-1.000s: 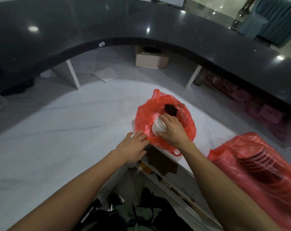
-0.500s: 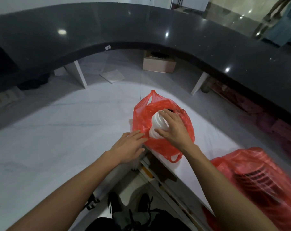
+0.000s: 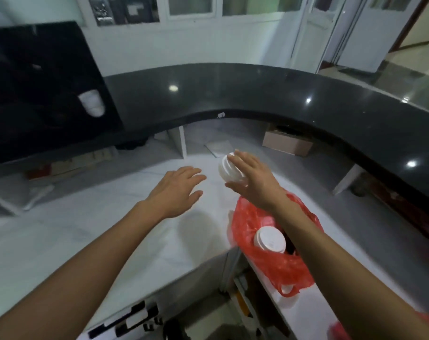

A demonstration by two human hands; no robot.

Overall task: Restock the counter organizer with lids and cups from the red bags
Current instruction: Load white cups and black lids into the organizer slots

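The stack of white lids (image 3: 229, 170) is up in the air above the white marble worktop (image 3: 61, 241), gripped in the person's right hand (image 3: 254, 182), fingers over the top and thumb beneath. The left hand (image 3: 176, 190) hovers just beside it, fingers spread and holding nothing. Below the right forearm sits the red bag (image 3: 279, 263), mouth open, with another white lid stack (image 3: 270, 242) showing inside. To my eye the step is carrying the lids over to the black organizer (image 3: 36, 89) at the far left, where a white cup stack (image 3: 91, 104) already shows; steadying the stack with the free hand would keep it from fanning apart. A dark curved counter (image 3: 257, 94) rings the worktop, with a cardboard box (image 3: 287, 143) tucked beneath and white doors behind.
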